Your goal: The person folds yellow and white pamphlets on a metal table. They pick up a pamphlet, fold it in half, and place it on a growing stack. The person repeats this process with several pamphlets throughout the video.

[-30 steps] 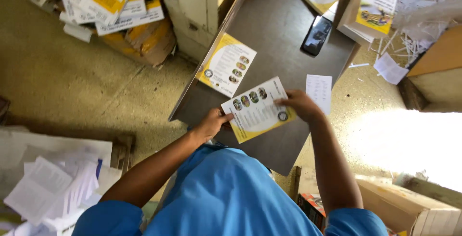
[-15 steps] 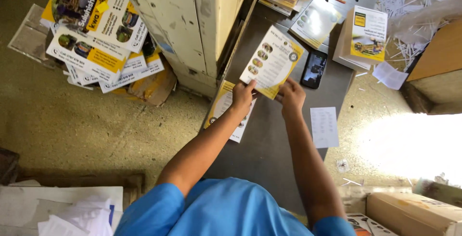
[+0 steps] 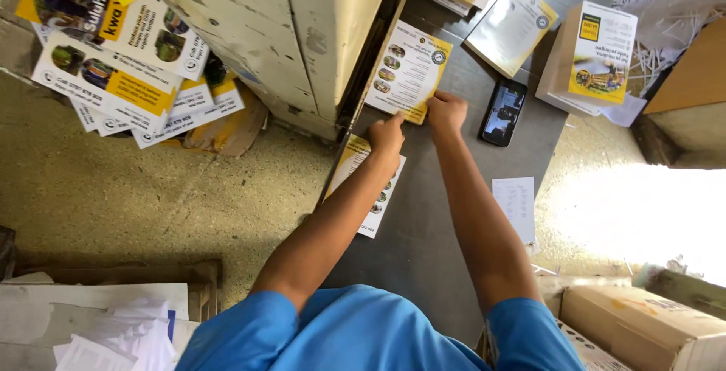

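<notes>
Yellow-edged leaflet (image 3: 408,71) pressed flat on the grey table (image 3: 439,220) against the machine's slot, left hand (image 3: 387,133) and right hand (image 3: 446,111) pinching its near edge with curled fingers; next, probably squaring against the cream machine (image 3: 287,31).

We see a white and yellow leaflet (image 3: 408,71) with small round pictures lying on the grey bench (image 3: 431,220), against the edge of the cream cabinet; both our hands touch its near edge. A second leaflet of the same kind (image 3: 370,189) lies nearer, partly under our left forearm. Right of the first lies a black phone (image 3: 504,111), its screen lit with a dim picture. Beyond it stands a stack of white and yellow leaflets (image 3: 597,57), and beside that another pale stack (image 3: 510,29). A small white slip (image 3: 516,206) lies at the bench's right edge. On the floor at far left, yellow and white posters (image 3: 113,61) lie heaped. A brown cardboard box (image 3: 643,325) sits at lower right.
</notes>
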